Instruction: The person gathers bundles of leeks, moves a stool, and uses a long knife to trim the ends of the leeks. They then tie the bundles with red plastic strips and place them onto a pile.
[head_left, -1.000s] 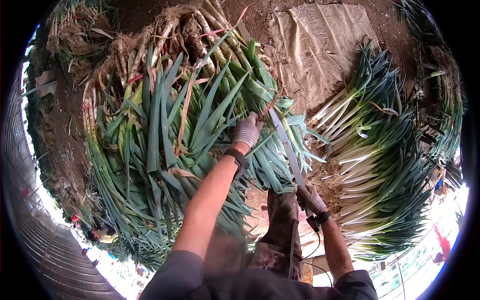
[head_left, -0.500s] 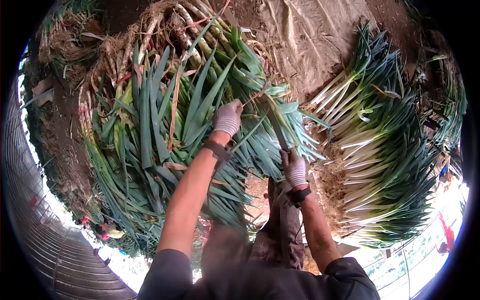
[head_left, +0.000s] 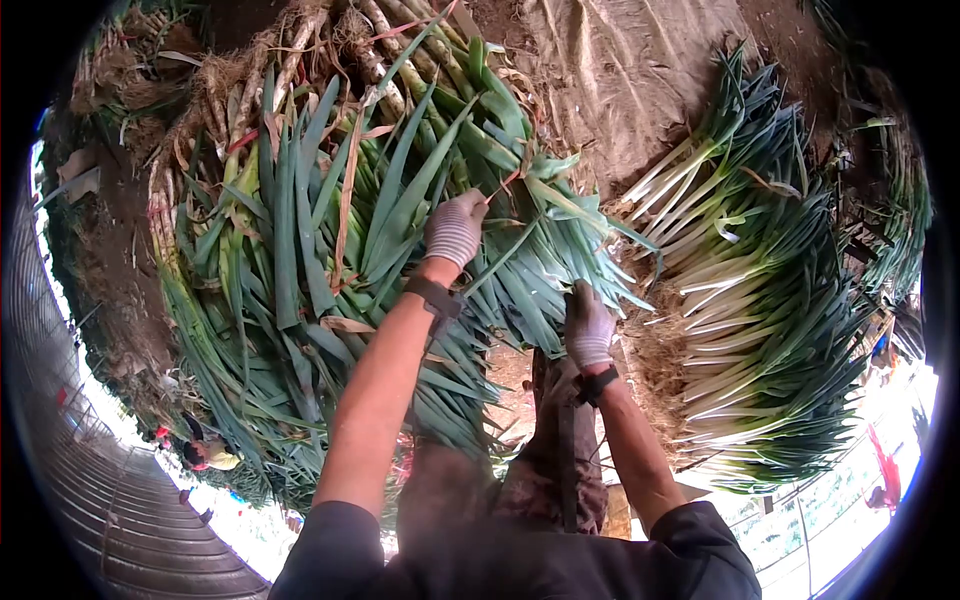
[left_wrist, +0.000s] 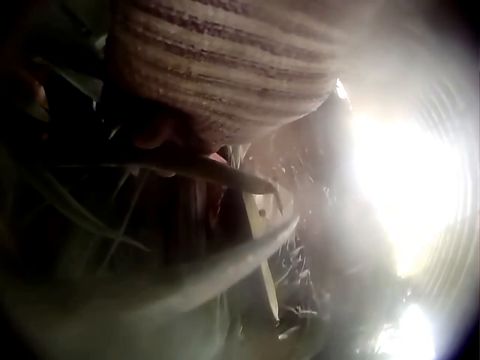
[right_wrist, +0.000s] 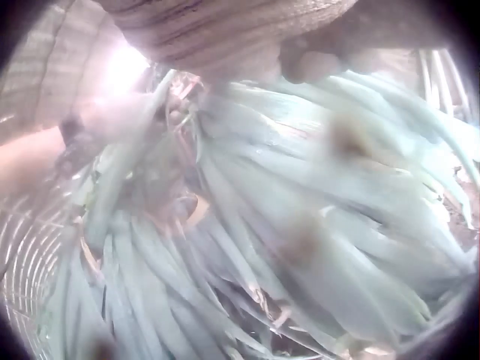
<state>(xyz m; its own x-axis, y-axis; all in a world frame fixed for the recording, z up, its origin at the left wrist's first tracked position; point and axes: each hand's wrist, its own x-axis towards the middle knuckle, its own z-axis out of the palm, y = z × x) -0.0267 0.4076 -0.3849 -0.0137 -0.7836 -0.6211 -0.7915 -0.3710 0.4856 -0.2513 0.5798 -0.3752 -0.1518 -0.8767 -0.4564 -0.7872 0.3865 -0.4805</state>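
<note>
My gloved left hand (head_left: pixel 457 228) pinches the end of a thin red tie (head_left: pixel 510 181) over a bundle of leeks. The tie runs from its fingertips toward the green leaves (head_left: pixel 525 285) at the right of the pile. To the right, my gloved right hand (head_left: pixel 592 325) is at the lower edge of those leaves, its fingers curled in a grip. The long knife it held in the earlier head frames is hidden among the leaves now. In the right wrist view, leaves (right_wrist: pixel 300 202) spread beneath the striped glove (right_wrist: pixel 217 30).
Untrimmed leeks (head_left: pixel 300 220) with brown roots heap up at the left. White-stemmed leeks (head_left: pixel 740 330) lie in a long row at the right. A tan sheet (head_left: pixel 610 80) covers ground at the back. My trouser leg (head_left: pixel 550 430) stands below the leaves.
Both hands have shifted left in the head view, and the right hand has risen toward the leaves. The knife blade turned narrower, then went out of sight. The left hand keeps pinching the tie.
</note>
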